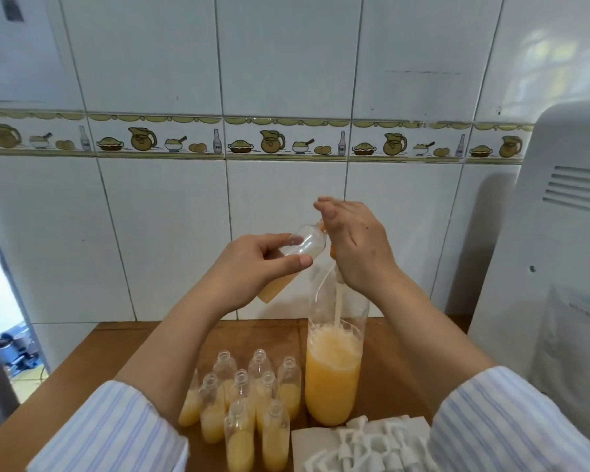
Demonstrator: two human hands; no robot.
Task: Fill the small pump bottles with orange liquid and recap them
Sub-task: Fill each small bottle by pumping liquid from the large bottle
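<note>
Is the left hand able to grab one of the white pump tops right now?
Probably not yet. The left hand is busy holding a small bottle tilted up in the air, and the white pump tops lie low on the right, under the right sleeve.

Glossy white tiled wall (286, 56) with a beige border strip of jugs, pies and bottles (273, 139). Brown wooden tabletop (252, 338) butts against it. White vented appliance (559, 250) at right edge; bright doorway (0, 318) left.
</note>
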